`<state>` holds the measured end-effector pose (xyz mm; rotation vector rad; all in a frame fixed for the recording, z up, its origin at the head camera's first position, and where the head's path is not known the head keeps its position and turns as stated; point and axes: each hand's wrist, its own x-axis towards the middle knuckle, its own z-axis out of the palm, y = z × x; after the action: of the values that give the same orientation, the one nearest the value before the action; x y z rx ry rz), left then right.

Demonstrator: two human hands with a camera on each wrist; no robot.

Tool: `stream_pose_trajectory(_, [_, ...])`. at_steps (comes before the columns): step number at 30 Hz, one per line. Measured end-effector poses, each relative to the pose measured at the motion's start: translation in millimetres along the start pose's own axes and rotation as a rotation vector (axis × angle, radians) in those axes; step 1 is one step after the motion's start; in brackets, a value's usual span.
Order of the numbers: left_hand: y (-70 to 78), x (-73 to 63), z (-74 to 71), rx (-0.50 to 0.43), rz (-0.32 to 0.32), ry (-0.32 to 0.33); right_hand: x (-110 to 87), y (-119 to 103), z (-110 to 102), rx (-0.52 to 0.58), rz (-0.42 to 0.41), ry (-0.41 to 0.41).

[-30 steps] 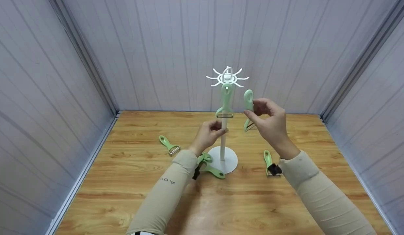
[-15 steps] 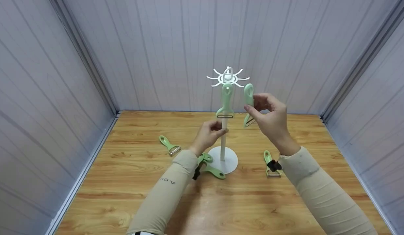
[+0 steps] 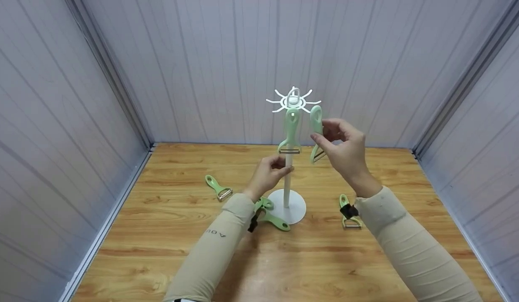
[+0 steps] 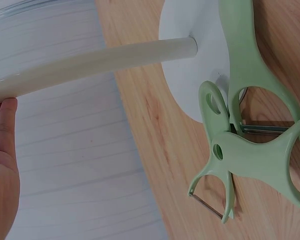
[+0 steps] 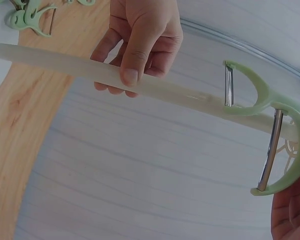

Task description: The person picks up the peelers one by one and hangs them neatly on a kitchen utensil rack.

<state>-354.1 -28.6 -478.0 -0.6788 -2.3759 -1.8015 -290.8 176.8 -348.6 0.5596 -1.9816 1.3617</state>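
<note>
My left hand (image 3: 268, 173) grips the white pole of a hook stand (image 3: 287, 184) partway up. At its top is a ring of white hooks (image 3: 293, 101). One green peeler (image 3: 291, 130) hangs by its handle hole from a front hook. In my right hand (image 3: 345, 144) a second green peeler (image 3: 316, 119) is pinched by its handle, hole end up and blade down. The handle's top overlaps the tip of a front-right hook in the head view. In the right wrist view this held peeler (image 5: 295, 175) appears beside the hanging one (image 5: 262, 90).
Several green peelers (image 4: 240, 155) lie in a pile against the stand's round white base (image 3: 299, 205), partly behind my left wrist. Another peeler (image 3: 217, 187) lies to the left on the wooden table (image 3: 179, 251), and one (image 3: 349, 220) to the right below my right sleeve. Panelled walls surround the table.
My right hand has lifted its peeler and then brought it left, up to the hook tip. The left hand stays on the pole.
</note>
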Motion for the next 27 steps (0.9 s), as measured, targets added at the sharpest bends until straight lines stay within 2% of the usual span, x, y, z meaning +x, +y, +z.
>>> stream_pose_trajectory(14, [-2.5, 1.1, -0.4, -0.016, 0.013, 0.000, 3.7, 3, 10, 0.017, 0.069, -0.020])
stream_pose_trajectory(27, [0.0, -0.4, -0.9, -0.016, 0.014, -0.003, -1.5, 11, 10, -0.006, 0.053, -0.036])
